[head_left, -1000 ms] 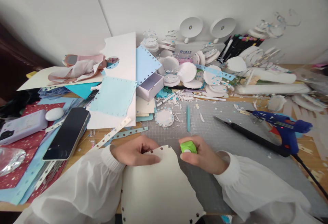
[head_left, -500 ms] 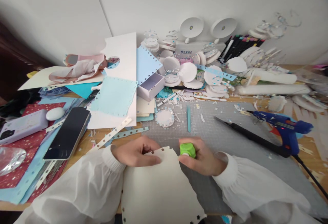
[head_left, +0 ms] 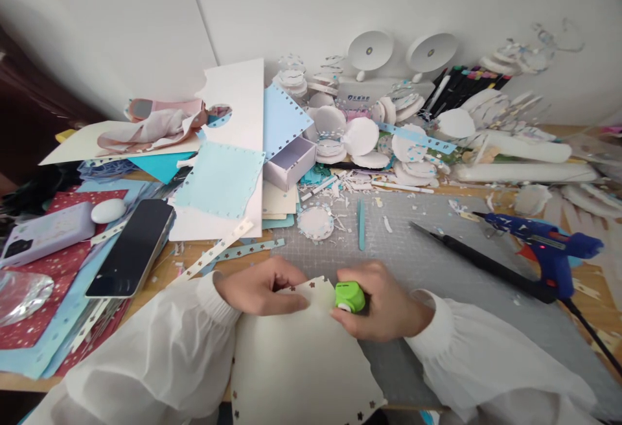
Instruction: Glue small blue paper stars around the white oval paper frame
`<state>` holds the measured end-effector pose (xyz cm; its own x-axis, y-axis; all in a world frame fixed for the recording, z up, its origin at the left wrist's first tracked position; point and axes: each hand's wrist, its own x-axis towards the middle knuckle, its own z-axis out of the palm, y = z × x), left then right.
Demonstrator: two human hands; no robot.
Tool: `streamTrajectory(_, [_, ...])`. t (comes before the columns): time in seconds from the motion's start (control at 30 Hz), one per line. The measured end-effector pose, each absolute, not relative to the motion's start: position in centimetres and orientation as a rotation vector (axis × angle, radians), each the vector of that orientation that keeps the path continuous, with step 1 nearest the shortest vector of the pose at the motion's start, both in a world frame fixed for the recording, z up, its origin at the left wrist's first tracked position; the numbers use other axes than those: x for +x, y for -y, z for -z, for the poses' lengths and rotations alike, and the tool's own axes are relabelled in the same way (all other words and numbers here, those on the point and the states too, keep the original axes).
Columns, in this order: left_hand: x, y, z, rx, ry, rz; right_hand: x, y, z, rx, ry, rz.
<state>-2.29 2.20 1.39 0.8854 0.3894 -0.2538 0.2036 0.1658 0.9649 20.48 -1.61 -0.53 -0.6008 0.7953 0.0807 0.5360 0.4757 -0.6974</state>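
Head view, left hand (head_left: 260, 289): fingers pinched on the top edge of the cream card (head_left: 301, 360).
Right hand (head_left: 383, 305): fingers closed round the green punch (head_left: 350, 297), set at the card's upper right edge.
Card: on the grey cutting mat (head_left: 437, 263).

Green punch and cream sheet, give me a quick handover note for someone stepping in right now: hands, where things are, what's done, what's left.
Left hand: pinching the top edge of the cream sheet, holding it on the grey cutting mat.
Right hand: gripping the green punch, set on the sheet's top right corner.
Done: star holes run along the top edge and the bottom and lower left edges.
Left: the right edge shows no holes yet.
Nearby: blue glue gun lies on the mat to the right, phone to the left.
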Motion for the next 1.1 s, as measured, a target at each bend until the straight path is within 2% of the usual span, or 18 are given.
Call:
streamTrajectory(0.07, [-2.3, -2.2, -1.4, 1.419, -0.498, -0.143, 20.5, 1.6, 0.5, -1.113, 2.325, -0.916])
streamTrajectory(0.3, [-2.4, -2.2, -1.2, 1.409, -0.494, -0.139, 20.9, 1.6, 0.5, -0.932, 2.245, -1.276])
streamTrajectory(0.53, [-2.3, -2.2, -1.0, 1.393, -0.496, -0.134, 20.6, 1.6, 0.6, -0.932, 2.359, -1.062])
streamTrajectory(1.1, [-2.1, -1.9, -0.9, 1.611, -0.483, -0.102, 19.6, 1.8, 0.6, -1.102, 2.418, -0.948])
